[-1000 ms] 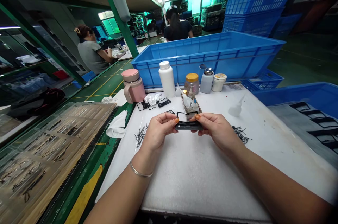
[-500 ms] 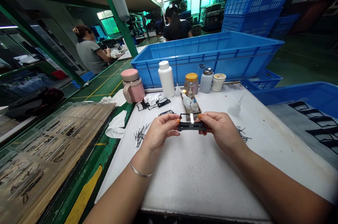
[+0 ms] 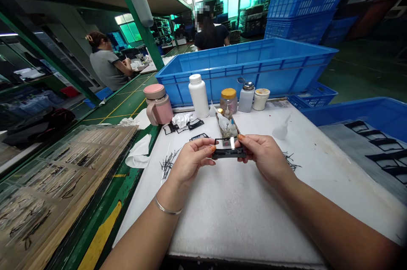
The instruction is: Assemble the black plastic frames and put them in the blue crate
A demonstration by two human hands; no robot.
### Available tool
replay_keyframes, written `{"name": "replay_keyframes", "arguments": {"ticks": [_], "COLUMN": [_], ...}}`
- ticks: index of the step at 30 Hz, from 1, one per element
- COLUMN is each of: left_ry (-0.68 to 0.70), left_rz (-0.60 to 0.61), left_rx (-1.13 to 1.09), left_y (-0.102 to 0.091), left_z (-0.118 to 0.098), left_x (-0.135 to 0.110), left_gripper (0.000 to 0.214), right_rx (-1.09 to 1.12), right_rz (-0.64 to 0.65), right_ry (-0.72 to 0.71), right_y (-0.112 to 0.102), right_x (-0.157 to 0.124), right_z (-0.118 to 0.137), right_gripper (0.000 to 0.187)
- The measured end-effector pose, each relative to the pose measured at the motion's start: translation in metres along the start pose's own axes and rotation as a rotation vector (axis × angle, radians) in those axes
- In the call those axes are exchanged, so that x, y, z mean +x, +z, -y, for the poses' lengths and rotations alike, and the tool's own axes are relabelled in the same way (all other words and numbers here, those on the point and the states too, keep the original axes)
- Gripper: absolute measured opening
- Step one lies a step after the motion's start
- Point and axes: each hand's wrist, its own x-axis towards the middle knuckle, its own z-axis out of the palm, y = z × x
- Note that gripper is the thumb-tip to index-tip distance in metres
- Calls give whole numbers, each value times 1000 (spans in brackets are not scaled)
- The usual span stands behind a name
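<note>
Between my two hands is a small black frame with a clear window (image 3: pixel 228 151), held above the white work surface (image 3: pixel 235 215). My left hand (image 3: pixel 196 157) pinches its left end between thumb and fingers. At the right end, my right hand (image 3: pixel 260 151) grips it the same way. Just behind the frame stands a small open box of little bottles (image 3: pixel 235 128). Thin black strips (image 3: pixel 168 163) lie in a loose heap left of my left hand, and more black strips (image 3: pixel 291 160) show beside my right wrist. Another black frame (image 3: pixel 199 136) lies partly behind my left fingers.
A pink mug (image 3: pixel 160 107), a white bottle (image 3: pixel 199 97), a yellow-lidded jar (image 3: pixel 229 101), a pump bottle (image 3: pixel 246 98) and a pot (image 3: pixel 261 100) line the back. Behind them is a large blue crate (image 3: pixel 254 73). Trays of strips (image 3: pixel 57 176) lie left; black frames (image 3: pixel 380 151) lie right.
The whole view has shifted slightly. Both hands keep their grip on the black frame, which looks tilted a little differently.
</note>
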Motion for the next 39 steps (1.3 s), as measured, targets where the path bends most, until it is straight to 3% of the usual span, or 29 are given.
{"name": "replay_keyframes", "arguments": {"ticks": [3, 5, 10, 15, 20, 24, 29, 34, 39], "left_ry": [-3, -9, -51, -112, -123, -38, 76, 83, 107], "left_rz": [17, 29, 94, 249, 331, 262, 99, 205, 227], "left_rx": [-30, -58, -127, -142, -53, 100, 28, 131, 304], "left_y": [-2, -2, -2, 0, 3, 4, 0, 2, 7], "left_z": [0, -1, -1, 0, 1, 0, -5, -4, 0], "left_x": [0, -1, -3, -3, -6, -8, -7, -9, -9], "left_gripper": [36, 34, 31, 37, 38, 34, 34, 40, 30], "right_rx": [20, -21, -75, -99, -127, -185, -314, -407, -426], "right_rz": [-77, -90, 67, 157, 180, 167, 138, 121, 114], "right_ry": [-58, -105, -175, -282, -254, -196, -128, -108, -85], "right_y": [-1, 0, 3, 4, 2, -1, -8, -10, -9], "right_x": [1, 0, -7, -8, -8, -8, -5, -6, -7], "right_z": [0, 3, 9, 8, 8, 12, 18, 21, 21], "right_gripper": [22, 23, 32, 13, 7, 10, 20, 20, 21]}}
